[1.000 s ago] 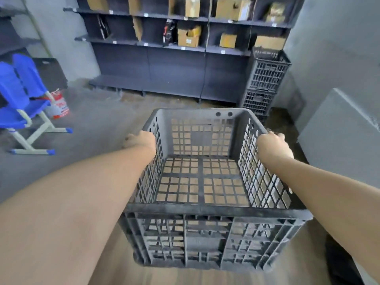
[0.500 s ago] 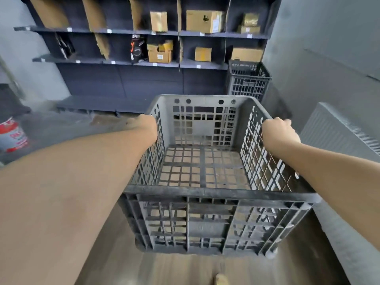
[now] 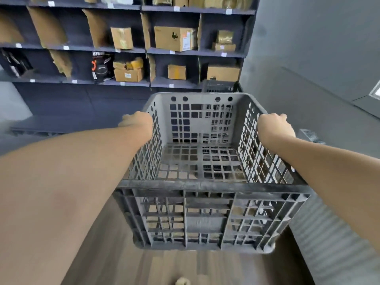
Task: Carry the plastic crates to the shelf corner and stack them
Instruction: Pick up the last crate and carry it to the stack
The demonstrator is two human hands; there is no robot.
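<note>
A person's left hand (image 3: 137,122) and right hand (image 3: 274,128) clamp the opposite top rims of an empty dark grey slatted plastic crate (image 3: 202,173), held level above the wooden floor (image 3: 115,262), mouth upward (roughly square, no clear long axis). Beyond its far wall, another dark plastic crate (image 3: 219,87) is mostly hidden at the right-hand corner of the dark shelving unit (image 3: 144,50) stocked with cardboard boxes (image 3: 174,38).

No legible text — shelf tags (image 3: 176,8) and box labels (image 3: 186,41) too blurred.
</note>
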